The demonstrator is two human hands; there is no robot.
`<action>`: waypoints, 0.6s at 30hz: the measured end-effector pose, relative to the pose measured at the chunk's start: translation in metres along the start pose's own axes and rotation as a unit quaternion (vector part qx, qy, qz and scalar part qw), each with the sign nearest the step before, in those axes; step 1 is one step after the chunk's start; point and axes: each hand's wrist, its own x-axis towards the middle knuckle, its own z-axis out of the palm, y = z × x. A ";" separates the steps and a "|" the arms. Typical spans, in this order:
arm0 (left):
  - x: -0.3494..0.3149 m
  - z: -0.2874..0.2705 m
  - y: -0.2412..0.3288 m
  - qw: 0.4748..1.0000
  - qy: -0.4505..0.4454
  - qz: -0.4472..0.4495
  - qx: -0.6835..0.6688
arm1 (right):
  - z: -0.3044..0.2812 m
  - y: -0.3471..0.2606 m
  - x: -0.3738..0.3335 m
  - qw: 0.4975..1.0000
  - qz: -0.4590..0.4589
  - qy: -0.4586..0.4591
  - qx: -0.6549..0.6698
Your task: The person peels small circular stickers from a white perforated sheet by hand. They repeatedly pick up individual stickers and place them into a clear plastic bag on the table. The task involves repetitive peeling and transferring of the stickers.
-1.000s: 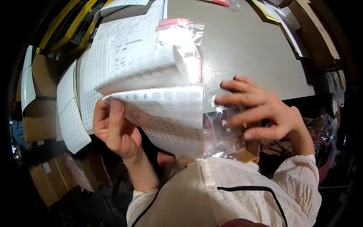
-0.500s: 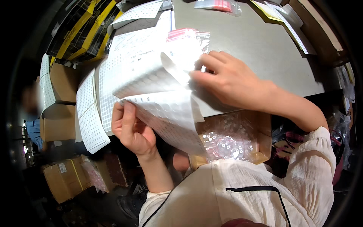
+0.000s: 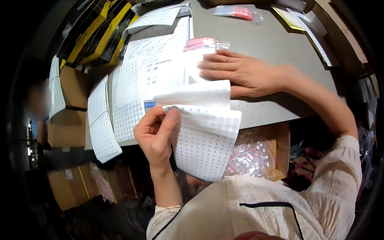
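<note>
My left hand (image 3: 157,138) pinches the upper left corner of a white sheet of round labels (image 3: 204,154). The sheet bends over on itself and hangs past the table's front edge. My right hand (image 3: 244,74) lies with fingers stretched out over a stack of clear zip bags (image 3: 200,43) with red strips. Glare washes out part of that stack, and what lies under the fingers is hidden. Beneath the bags is a paper with handwriting (image 3: 158,52). Another sheet of round labels (image 3: 127,108) lies left of it.
A cardboard box (image 3: 283,148) near my body holds bags of small white ring-shaped parts (image 3: 254,156). More label sheets (image 3: 102,120) overhang the table's left side. Black-and-yellow boxes (image 3: 94,36) stand far left. Another bag with red strips (image 3: 239,13) lies at the back.
The label sheet in my left hand has swung right and down, uncovering the handwritten paper and another label sheet. My right hand has gone from curled fingers to flat over the bags.
</note>
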 end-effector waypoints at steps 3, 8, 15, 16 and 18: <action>0.000 0.001 -0.001 0.998 -0.049 -0.005 0.042 | -0.025 0.004 -0.033 0.997 0.020 -0.056 0.043; -0.001 0.009 0.002 0.987 -0.113 0.040 0.109 | -0.042 0.000 -0.072 0.998 0.062 -0.005 0.027; 0.001 0.026 0.008 0.950 -0.187 0.151 0.197 | -0.065 -0.074 -0.027 0.889 0.192 0.132 0.395; 0.004 0.027 0.009 0.942 -0.200 0.175 0.206 | -0.069 -0.076 -0.022 0.887 0.192 0.112 0.405; 0.008 0.028 0.011 0.924 -0.219 0.221 0.221 | -0.069 -0.074 -0.015 0.902 0.183 0.103 0.378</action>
